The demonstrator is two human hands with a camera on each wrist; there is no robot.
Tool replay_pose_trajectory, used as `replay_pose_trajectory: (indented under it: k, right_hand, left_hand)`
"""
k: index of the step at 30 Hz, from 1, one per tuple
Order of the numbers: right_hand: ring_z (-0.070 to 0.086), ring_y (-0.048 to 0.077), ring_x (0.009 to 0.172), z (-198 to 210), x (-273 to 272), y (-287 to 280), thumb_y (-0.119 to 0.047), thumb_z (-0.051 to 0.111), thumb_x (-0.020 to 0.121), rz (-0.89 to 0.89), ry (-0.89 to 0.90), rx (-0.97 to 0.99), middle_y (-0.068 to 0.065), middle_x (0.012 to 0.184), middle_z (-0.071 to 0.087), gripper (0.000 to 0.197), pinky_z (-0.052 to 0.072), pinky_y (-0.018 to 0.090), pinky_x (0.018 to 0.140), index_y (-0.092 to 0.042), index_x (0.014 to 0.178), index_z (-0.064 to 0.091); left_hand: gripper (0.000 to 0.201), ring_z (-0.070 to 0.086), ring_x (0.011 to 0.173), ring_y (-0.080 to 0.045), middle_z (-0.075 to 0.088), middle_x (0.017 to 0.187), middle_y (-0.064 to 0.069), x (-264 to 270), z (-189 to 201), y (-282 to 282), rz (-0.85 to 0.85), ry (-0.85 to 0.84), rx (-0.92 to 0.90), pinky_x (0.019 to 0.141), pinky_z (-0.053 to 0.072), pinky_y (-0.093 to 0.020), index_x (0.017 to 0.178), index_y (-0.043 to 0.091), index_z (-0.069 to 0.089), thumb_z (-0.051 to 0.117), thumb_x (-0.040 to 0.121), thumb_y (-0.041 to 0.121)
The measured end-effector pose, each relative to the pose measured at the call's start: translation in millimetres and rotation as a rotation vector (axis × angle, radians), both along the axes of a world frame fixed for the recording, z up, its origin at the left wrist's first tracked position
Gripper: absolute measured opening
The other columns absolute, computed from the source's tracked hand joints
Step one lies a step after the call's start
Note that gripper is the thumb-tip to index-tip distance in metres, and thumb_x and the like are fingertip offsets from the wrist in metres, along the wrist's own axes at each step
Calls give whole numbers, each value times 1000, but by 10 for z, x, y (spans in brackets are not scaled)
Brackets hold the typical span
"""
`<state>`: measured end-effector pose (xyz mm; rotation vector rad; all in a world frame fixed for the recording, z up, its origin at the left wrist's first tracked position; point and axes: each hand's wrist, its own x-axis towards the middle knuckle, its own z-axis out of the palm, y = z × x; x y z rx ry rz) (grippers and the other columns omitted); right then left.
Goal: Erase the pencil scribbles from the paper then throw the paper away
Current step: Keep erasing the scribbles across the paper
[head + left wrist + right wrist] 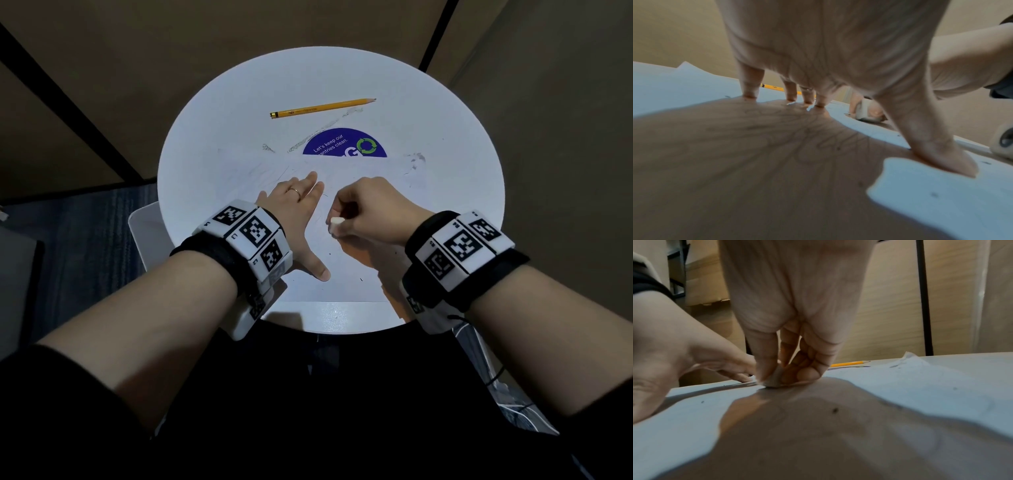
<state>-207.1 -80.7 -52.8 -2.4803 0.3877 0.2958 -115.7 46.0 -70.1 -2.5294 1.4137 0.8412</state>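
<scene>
A white sheet of paper [370, 171] with faint pencil scribbles lies on the round white table [212, 137]. My left hand [294, 212] lies flat on the paper, fingers spread and straight, thumb [937, 146] out to the side. My right hand [370, 209] pinches a small white eraser [335, 224] between thumb and fingers, its lower end down on the paper just right of the left hand. The right wrist view shows the eraser [774, 379] touching the sheet. In the left wrist view, scribble lines [807, 138] run under the palm's shadow.
A yellow pencil [322, 108] lies at the far side of the table. A blue round sticker [342, 144] is partly covered by the paper's far edge. Eraser crumbs [318, 133] dot the tabletop and sheet. Brown walls stand behind; a white seat [147, 233] is at the left.
</scene>
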Motion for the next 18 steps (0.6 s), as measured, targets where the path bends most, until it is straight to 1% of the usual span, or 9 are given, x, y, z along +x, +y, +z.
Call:
replay_pose_trajectory:
  k: [1,3,5,7,9,11,14,16,18]
  right_hand:
    - [55,7,72,-3,7,-15,-14,68,80,-9,-15,-14,2,86,69,6,36,6,59,-10,83,68]
    - [54,11,78,-13,35,-15,-15,65,83,-35,-63,-66,4,90,68,11,38,15,62,-7,89,69]
    - [53,11,79,-22,47,16,-13,62,84,-41,-92,-98,5,92,69,11,37,19,67,-6,90,69]
    - [55,11,76,-22,36,36,-12,63,82,-24,-55,-48,6,89,70,7,40,18,65,-7,83,68]
    - [58,10,73,3,15,38,-10,67,78,-28,-6,42,6,87,71,4,43,15,62,-7,78,68]
    - [59,9,74,7,24,10,-10,68,77,-66,-23,63,5,87,72,5,43,12,63,-6,79,69]
    - [58,10,76,-20,59,5,-10,67,79,-128,-105,1,6,88,71,11,41,11,63,-2,85,71]
    - [58,5,69,-34,57,14,-9,67,78,-120,-78,28,3,83,70,10,41,9,60,-2,84,71]
    - [57,-3,59,-19,36,18,-8,70,75,-85,2,108,-4,73,68,9,42,6,55,-2,81,72]
  left_hand:
    - [138,-8,145,-19,-20,156,7,-4,-4,-1,-2,0,1,116,12,-51,150,22,-12,74,52,69]
    - [138,-8,145,-19,-20,156,7,-3,-5,-2,-3,1,-1,116,13,-51,150,22,-12,73,53,69]
    - [137,-8,145,-19,-20,156,7,0,9,1,-4,-1,2,116,13,-50,150,22,-13,73,53,69]
    - [137,-8,145,-19,-20,156,7,6,16,2,-7,-6,5,116,13,-50,150,22,-13,73,54,69]
    - [137,-8,145,-18,-20,156,7,3,20,1,-6,-5,7,116,13,-50,150,22,-12,74,54,69]
    - [137,-7,145,-19,-20,156,7,-5,24,1,-8,-11,4,116,14,-50,150,22,-12,74,54,69]
    - [136,-7,145,-19,-20,156,7,-10,31,-3,-5,-19,5,116,15,-49,150,22,-11,74,55,68]
    - [135,-7,145,-19,-20,156,7,-13,34,0,-5,-23,5,116,15,-48,150,22,-11,73,55,68]
    - [136,-7,145,-18,-19,156,7,-13,31,10,-2,-20,-1,116,15,-48,150,22,-11,74,54,68]
